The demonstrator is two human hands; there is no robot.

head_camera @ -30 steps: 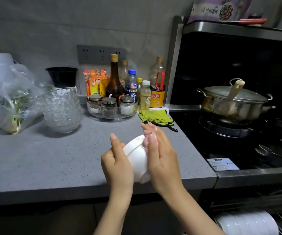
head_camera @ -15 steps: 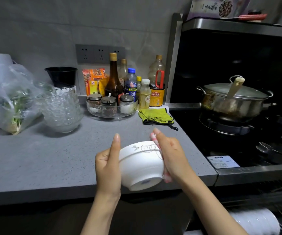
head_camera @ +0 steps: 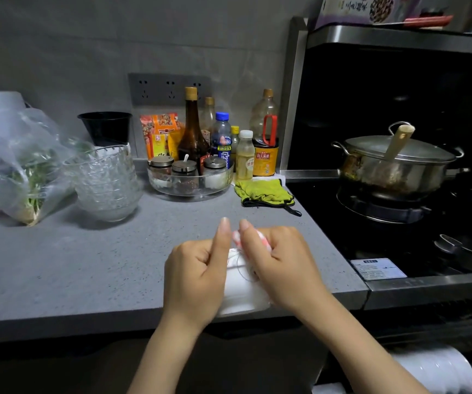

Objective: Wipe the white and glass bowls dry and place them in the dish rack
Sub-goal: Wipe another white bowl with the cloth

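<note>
Fingers of the left hand (head_camera: pixel 198 280) are curling round the white bowl (head_camera: pixel 240 294), thumb pointing up. Fingers of the right hand (head_camera: pixel 280 265) are pinching a pink-and-white cloth (head_camera: pixel 263 240) against the bowl's other side. The bowl is hanging between both hands over the tabletop (head_camera: pixel 87 265) front edge. The stacked glass bowls (head_camera: pixel 107 183) are sitting well apart, back left.

Grey tiled wall (head_camera: pixel 58 38) w/ socket strip (head_camera: pixel 169 89); speckled grey counter (head_camera: pixel 73 265); black hob (head_camera: pixel 399 245) on rt; dim light.

Grey countertop (head_camera: pixel 73 265) bears stacked glass bowls (head_camera: pixel 107 183), condiment tray (head_camera: pixel 190 195), green cloth (head_camera: pixel 263 191).
</note>
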